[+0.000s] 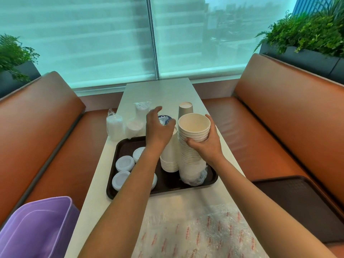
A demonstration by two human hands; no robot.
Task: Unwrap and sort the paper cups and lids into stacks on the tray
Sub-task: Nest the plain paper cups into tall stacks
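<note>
A dark tray (167,185) on the white table holds several white lids (125,162) on its left side. On its right side stand a shorter stack of white cups (169,157) and a tall stack of white cups (193,127), with crumpled clear wrap (198,177) at the tall stack's base. My right hand (203,146) grips the tall stack's upper cups from the right. Above the shorter stack, my left hand (158,129) hovers with fingers spread at a wrapped pack with a blue label (164,119). Beyond the tray are a grey cup stack (185,108) and wrapped lid packs (114,125).
A sheet of clear plastic with red print (195,235) covers the near end of the table. A purple bin (37,229) sits at the lower left, and a second dark tray (297,202) lies on the right orange bench. Benches flank the narrow table.
</note>
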